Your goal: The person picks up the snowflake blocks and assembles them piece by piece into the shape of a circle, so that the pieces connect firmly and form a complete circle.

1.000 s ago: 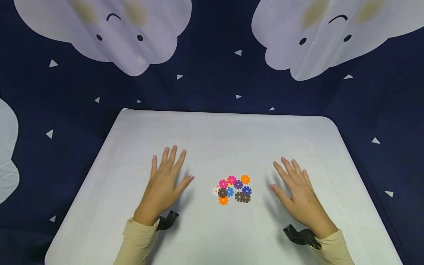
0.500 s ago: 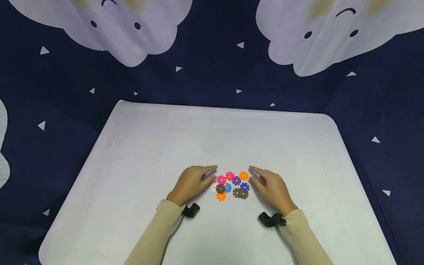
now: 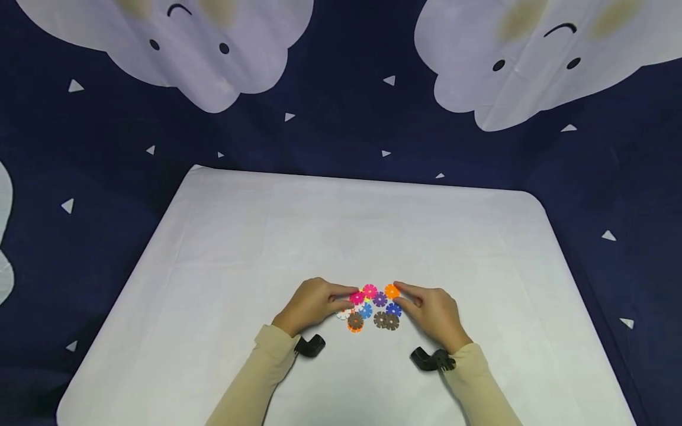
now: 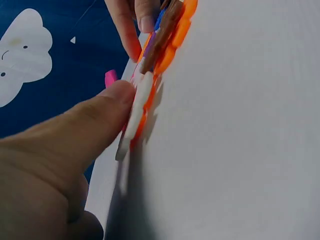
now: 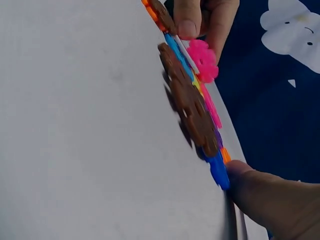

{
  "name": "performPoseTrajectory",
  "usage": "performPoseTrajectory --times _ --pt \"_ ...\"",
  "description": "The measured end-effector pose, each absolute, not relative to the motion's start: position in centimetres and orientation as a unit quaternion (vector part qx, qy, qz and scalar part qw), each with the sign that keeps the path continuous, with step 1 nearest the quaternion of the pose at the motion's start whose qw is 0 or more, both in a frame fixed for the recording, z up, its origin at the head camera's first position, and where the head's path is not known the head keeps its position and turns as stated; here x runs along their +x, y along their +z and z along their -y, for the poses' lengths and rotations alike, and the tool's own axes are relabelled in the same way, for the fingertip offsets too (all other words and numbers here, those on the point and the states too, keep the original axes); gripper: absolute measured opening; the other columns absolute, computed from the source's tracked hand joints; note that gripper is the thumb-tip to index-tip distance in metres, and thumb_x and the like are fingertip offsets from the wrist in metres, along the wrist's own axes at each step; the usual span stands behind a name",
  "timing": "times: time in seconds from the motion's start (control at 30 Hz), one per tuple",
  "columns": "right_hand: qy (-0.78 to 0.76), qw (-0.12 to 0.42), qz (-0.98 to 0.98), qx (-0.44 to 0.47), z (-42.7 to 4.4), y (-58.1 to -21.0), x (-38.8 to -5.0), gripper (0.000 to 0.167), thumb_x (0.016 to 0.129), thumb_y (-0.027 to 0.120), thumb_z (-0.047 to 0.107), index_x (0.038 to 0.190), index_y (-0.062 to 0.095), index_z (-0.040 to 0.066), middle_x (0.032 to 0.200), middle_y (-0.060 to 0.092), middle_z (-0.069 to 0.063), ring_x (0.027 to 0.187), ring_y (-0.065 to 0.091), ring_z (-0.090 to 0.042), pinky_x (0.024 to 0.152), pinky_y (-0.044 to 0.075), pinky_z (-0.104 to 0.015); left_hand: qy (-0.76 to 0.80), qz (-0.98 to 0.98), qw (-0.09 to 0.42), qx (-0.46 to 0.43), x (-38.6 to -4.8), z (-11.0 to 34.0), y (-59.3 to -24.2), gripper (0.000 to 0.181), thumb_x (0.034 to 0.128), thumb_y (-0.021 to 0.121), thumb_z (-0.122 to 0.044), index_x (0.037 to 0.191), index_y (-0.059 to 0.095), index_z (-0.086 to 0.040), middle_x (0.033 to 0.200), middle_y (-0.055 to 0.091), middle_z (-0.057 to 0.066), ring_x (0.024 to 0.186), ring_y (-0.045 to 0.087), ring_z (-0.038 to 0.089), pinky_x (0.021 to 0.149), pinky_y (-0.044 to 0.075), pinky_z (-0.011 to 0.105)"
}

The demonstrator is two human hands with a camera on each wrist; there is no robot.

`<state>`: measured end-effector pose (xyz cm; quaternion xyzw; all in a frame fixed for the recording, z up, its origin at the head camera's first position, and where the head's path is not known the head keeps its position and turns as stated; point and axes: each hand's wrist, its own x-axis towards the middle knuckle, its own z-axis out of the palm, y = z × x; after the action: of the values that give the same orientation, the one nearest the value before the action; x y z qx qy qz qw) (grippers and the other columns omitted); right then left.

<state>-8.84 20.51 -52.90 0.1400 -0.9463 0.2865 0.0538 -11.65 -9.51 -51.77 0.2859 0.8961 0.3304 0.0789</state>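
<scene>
A small group of flat, notched plastic disc pieces lies on the white table. My left hand (image 3: 311,302) pinches a pink disc (image 3: 357,297) between thumb and forefinger at the group's left side; in the right wrist view that pink disc (image 5: 203,61) stands tilted up. On the right, my right hand (image 3: 439,310) has its thumb and forefinger at the edges of an orange disc (image 3: 391,291). Close to its thumb lies a dark blue disc (image 3: 393,310). A brown disc (image 3: 355,320) overlaps another orange one, and a white disc (image 3: 343,314) is partly hidden near my left thumb.
Between the hands lie another pink disc (image 3: 370,291), a purple disc (image 3: 380,299), a light blue disc (image 3: 365,310) and two brown discs (image 3: 391,322). Black wrist mounts (image 3: 310,346) sit at both cuffs. A dark blue cloud-patterned cloth (image 3: 341,136) surrounds the white table (image 3: 341,236).
Both hands have come inward from wide apart, fingers spread, to the discs. The left has taken hold of a pink disc. One brown disc has shifted toward the near side, over an orange one.
</scene>
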Motion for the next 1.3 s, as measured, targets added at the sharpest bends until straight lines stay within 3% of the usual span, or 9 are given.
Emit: performPoseTrajectory --times 0.17,0.33,0.63,0.83,1.1,1.3 --pt "0.279 0.064 0.949 0.134 -20.4 -52.8 -9.3 0.04 0.088 0.081 0.039 0.125 0.075 0.026 0.055 0.037 0.017 0.05 0.028 -0.003 0.049 0.024 -0.024 0.308 -0.905 0.051 0.288 -12.1 8.9 -51.9 0.044 0.0905 0.078 -0.043 0.13 0.073 -0.026 0.053 0.037 -0.014 0.051 0.028 0.002 0.055 0.029 0.022" --pt "0.277 0.061 0.951 0.124 -20.1 -52.6 -9.4 0.041 0.087 0.083 0.038 0.125 0.075 0.025 0.056 0.039 0.017 0.05 0.031 -0.004 0.049 0.026 -0.025 0.302 -0.911 0.021 0.281 -12.4 8.1 -51.8 0.047 0.0902 0.078 -0.045 0.13 0.073 -0.021 0.055 0.037 -0.014 0.052 0.03 0.002 0.054 0.031 0.022" --pt "0.274 0.068 0.95 0.132 -19.3 -52.6 -9.5 0.04 0.087 0.083 0.037 0.123 0.076 0.023 0.057 0.039 0.018 0.05 0.033 -0.003 0.05 0.029 -0.025 0.288 -0.914 0.002 0.287 -12.3 7.0 -51.5 0.038 0.0936 0.076 -0.038 0.124 0.075 -0.015 0.056 0.038 -0.013 0.056 0.036 0.004 0.061 0.04 0.025" --pt "0.296 0.063 0.945 0.122 -19.1 -53.0 -9.0 0.033 0.085 0.084 0.036 0.113 0.074 0.022 0.058 0.039 0.018 0.051 0.034 -0.003 0.051 0.032 -0.025 0.293 -0.915 0.0 0.276 -11.7 6.8 -52.1 0.034 0.0925 0.077 -0.037 0.117 0.074 -0.014 0.057 0.04 -0.014 0.053 0.037 0.002 0.055 0.036 0.022" --pt "0.292 0.118 0.938 0.143 -19.0 -54.0 -8.5 0.036 0.083 0.086 0.035 0.113 0.077 0.017 0.058 0.037 0.021 0.05 0.031 0.001 0.049 0.03 -0.022 0.329 -0.904 -0.049 0.268 -11.2 7.8 -53.1 0.031 0.0881 0.082 -0.034 0.111 0.074 -0.015 0.056 0.036 -0.017 0.05 0.033 -0.001 0.052 0.034 0.021" --pt "0.25 0.181 0.929 0.205 -18.9 -54.5 -8.6 0.035 0.082 0.086 0.029 0.11 0.077 0.011 0.056 0.035 0.021 0.048 0.027 0.003 0.046 0.028 -0.019 0.336 -0.897 -0.054 0.282 -11.0 7.7 -52.9 0.032 0.0888 0.08 -0.036 0.111 0.074 -0.014 0.055 0.034 -0.017 0.049 0.03 -0.002 0.052 0.033 0.02"
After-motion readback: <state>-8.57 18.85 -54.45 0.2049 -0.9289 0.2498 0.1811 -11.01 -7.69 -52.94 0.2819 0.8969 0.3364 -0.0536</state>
